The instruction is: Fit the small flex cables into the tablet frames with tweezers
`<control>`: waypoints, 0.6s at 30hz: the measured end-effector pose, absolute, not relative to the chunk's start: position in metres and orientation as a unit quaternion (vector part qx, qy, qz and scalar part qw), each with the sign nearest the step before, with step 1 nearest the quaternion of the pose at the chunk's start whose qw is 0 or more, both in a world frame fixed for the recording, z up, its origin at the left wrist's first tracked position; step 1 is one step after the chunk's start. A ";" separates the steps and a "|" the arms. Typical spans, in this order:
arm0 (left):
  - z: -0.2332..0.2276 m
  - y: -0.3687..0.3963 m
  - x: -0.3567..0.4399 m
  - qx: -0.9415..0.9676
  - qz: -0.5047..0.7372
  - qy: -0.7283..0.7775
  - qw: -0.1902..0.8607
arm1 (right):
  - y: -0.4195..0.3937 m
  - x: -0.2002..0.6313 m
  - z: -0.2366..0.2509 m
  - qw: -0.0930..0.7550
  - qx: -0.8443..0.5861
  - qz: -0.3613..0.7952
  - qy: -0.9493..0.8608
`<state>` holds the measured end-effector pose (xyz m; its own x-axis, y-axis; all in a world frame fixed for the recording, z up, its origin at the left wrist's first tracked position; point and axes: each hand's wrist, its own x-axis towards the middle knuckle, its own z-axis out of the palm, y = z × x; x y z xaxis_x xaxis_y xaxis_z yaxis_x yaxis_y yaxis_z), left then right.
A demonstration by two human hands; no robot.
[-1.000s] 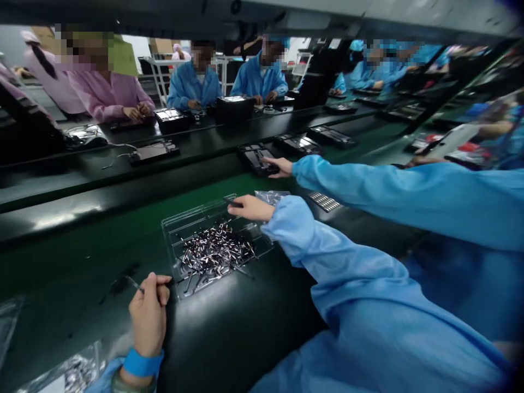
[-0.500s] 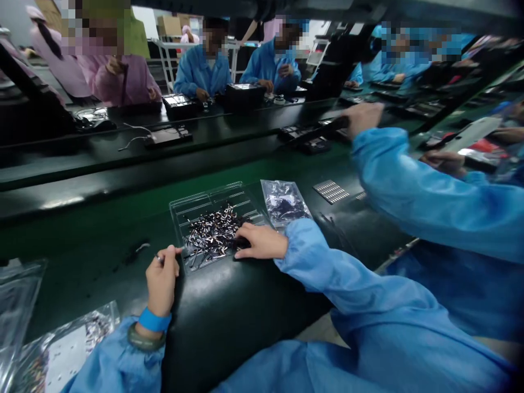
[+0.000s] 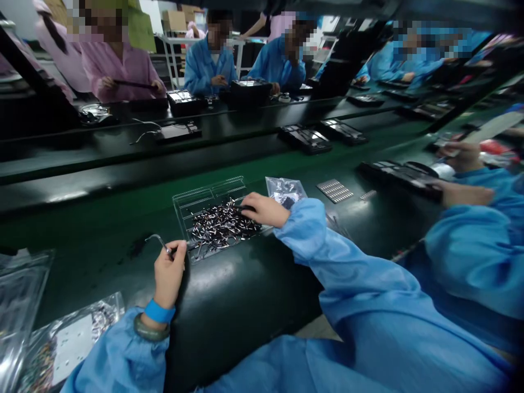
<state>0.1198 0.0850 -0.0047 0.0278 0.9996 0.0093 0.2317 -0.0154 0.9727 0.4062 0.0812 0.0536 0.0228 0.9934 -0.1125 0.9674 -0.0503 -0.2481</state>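
My left hand (image 3: pixel 170 275), with a blue band at its wrist, is closed on a thin bent metal piece (image 3: pixel 158 240) whose curved end sticks out to the left. Beside it lies a clear plastic tray (image 3: pixel 179 214) holding a heap of small black and silver parts (image 3: pixel 223 226). My right hand (image 3: pixel 266 210) reaches over the tray's right side, its fingers pinched at the heap's edge. Something dark shows at those fingertips, too small to name. Just behind that hand is a clear bag (image 3: pixel 286 185) with dark contents.
A plate with rows of small metal pieces (image 3: pixel 334 191) lies right of the bag. At lower left are a parts bag (image 3: pixel 73 341) and clear trays (image 3: pixel 20 295). A co-worker's hands (image 3: pixel 466 194) hold a black device (image 3: pixel 403 174) at right. More devices (image 3: pixel 305 139) stand along the line.
My right hand has moved up and slightly right over the heap. The bent piece in my left hand shows more clearly. The co-worker at right has brought a black device nearer.
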 end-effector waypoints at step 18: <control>-0.018 0.091 0.117 0.541 0.466 0.551 0.431 | 0.116 0.446 0.040 0.091 -0.815 0.303 -0.485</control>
<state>0.1172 0.0906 -0.0176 -0.0424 0.9987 0.0292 0.1943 -0.0204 0.9807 0.4460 0.1155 0.0405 0.3465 0.8458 -0.4056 0.7358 -0.5133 -0.4418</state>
